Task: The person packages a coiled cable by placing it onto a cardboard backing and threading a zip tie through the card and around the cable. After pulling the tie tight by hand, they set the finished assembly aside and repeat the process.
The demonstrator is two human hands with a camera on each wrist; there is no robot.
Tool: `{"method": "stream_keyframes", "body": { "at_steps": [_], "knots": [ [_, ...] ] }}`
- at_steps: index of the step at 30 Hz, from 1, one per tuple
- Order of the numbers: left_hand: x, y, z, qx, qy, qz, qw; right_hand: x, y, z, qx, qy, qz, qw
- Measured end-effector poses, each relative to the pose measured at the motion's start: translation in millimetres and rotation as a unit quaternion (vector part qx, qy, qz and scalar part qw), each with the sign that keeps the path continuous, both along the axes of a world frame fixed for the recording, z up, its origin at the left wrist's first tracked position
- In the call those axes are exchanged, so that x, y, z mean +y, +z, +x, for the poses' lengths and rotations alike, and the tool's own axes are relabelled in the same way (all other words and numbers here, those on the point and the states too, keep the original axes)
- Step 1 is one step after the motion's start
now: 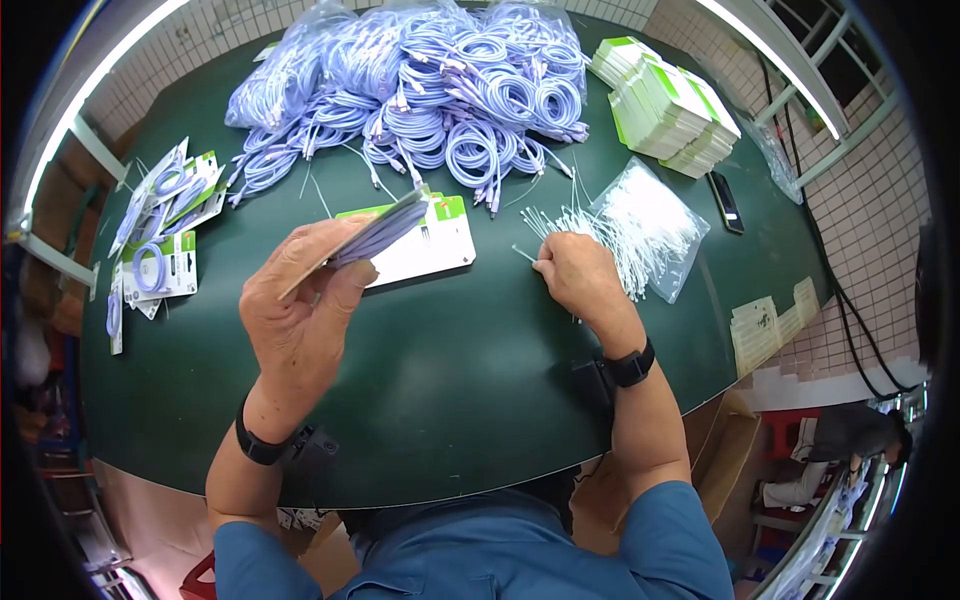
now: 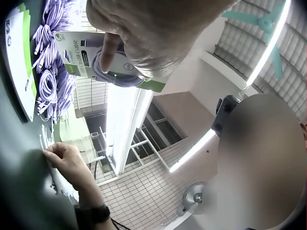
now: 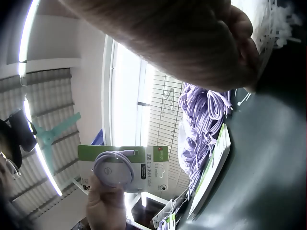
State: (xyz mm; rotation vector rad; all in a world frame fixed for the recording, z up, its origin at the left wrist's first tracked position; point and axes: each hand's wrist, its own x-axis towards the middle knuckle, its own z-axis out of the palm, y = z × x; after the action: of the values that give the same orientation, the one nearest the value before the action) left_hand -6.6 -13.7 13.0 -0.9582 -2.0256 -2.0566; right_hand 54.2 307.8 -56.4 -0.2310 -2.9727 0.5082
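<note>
My left hand point(image 1: 310, 300) holds up a cardboard packaging card point(image 3: 153, 179), seen nearly edge-on in the head view. A coiled lilac USB-C cable point(image 3: 97, 167) lies flat on the card's face, under the left thumb. Beyond it, a small stack of green-and-white cards point(image 1: 440, 240) lies on the table. At the edge of a loose pile of white cable ties point(image 1: 625, 255), my right hand point(image 1: 583, 275) pinches one cable tie point(image 1: 524, 253) between thumb and forefinger. Its other fingers are curled in.
Many coiled lilac cables point(image 1: 480, 150), some bagged, are heaped along the back. Finished-looking cards with cables point(image 1: 150, 270) lie at the left. Stacked green-and-white cards point(image 1: 665, 105) stand back right, near a phone point(image 1: 727, 202). A plastic bag point(image 1: 672, 230) holds more ties.
</note>
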Motion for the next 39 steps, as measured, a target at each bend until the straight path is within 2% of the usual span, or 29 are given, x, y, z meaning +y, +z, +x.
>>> {"method": "stream_keyframes", "body": {
  "at_steps": [2,7,10,17,20,25,29,32,39],
  "knots": [
    [2.9,-4.7,-5.6,0.135,0.045,-0.051,0.988,-1.0,-2.8,-0.4,-0.001,0.002,0.005,1.0],
    [8.9,-17.5,-5.8,0.15,0.032,-0.08,0.985,-4.0,-5.6,-5.4,0.016,-0.002,0.006,1.0],
    [10.9,-22.3,-7.6,0.22,0.025,-0.117,0.968,-6.5,-4.7,-4.6,0.031,-0.008,0.0,0.999],
    [14.2,-32.6,-11.9,0.236,0.027,-0.124,0.963,-8.8,2.1,-6.5,0.073,-0.041,-0.025,0.996],
    [14.6,-35.8,-14.1,0.254,0.03,-0.124,0.959,-4.5,-8.5,-10.8,0.179,0.013,-0.097,0.979],
    [15.2,-38.7,-17.9,0.307,0.045,-0.119,0.943,-3.4,-2.3,-10.4,0.204,0.052,-0.066,0.975],
    [14.8,-40.5,-20.6,0.332,0.054,-0.12,0.934,-9.1,5.6,-10.9,0.23,0.058,-0.123,0.963],
    [13.9,-39.6,-21.2,0.337,0.053,-0.121,0.932,-15.2,8.3,-11.6,0.28,0.113,-0.17,0.938],
    [9.2,-43.8,-25.8,0.355,0.045,-0.13,0.925,-35.4,26.3,-2.8,0.321,0.203,-0.184,0.906]
  ]
}}
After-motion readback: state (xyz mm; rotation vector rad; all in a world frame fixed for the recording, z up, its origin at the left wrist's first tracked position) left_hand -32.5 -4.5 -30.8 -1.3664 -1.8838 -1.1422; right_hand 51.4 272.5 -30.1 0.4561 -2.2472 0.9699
